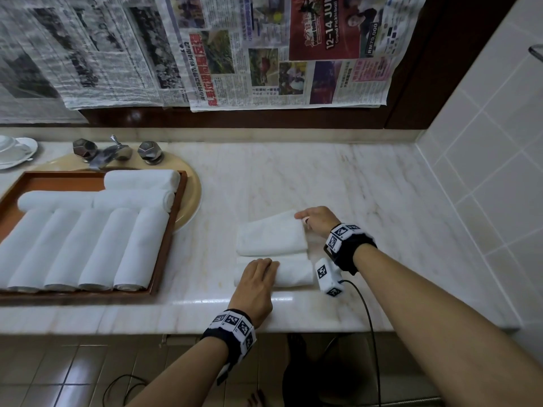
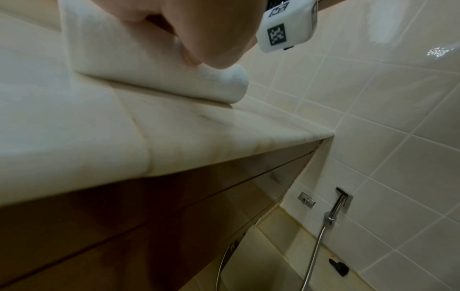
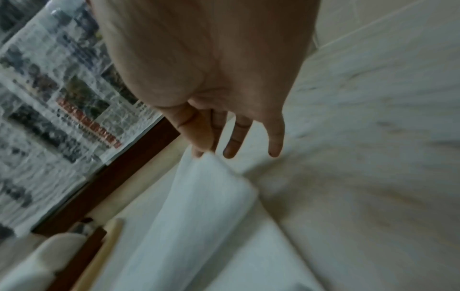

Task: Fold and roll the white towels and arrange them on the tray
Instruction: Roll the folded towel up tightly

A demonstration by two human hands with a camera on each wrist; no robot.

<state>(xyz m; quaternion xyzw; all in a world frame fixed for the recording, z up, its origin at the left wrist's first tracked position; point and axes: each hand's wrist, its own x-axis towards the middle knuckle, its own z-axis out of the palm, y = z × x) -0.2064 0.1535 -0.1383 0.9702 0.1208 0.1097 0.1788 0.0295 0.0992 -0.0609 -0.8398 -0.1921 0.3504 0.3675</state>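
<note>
Trouble could start at the left, on the tray [image 1: 164, 245], though I judge it least likely there: eight rolled towels [image 1: 85, 248] lie packed, five side by side in front and three crosswise behind, and a ninth squeezed in carelessly could nudge a finished roll loose. The tray's left end is cut off, so how much room remains cannot be told.

Further right, on the counter [image 1: 382, 186], lies the towel in work [image 1: 271, 239], folded, with its near portion flat under the left hand [image 1: 257, 286]. That hand's grip is apart: fingers straight, pressing down and holding nothing. The left wrist view shows the near fold close to the counter's front edge; if the palm slides or lifts too soon, the fold may spring open or creep towards that edge.

Right again, the right hand [image 1: 316, 220] lifts the far corner, thumb and forefinger seemingly pinched together on the cloth while the other fingers [image 3: 235, 137] hang loose. The risk here, in my judgement, is a skewed fold: a corner drawn across unevenly would give a tapered roll that will not match its neighbours. The dangling wrist cable [image 1: 368, 318] might also snag.

The right wrist view is blurred, so the pinch itself is hard to confirm, and the layers within the fold are hidden.
</note>
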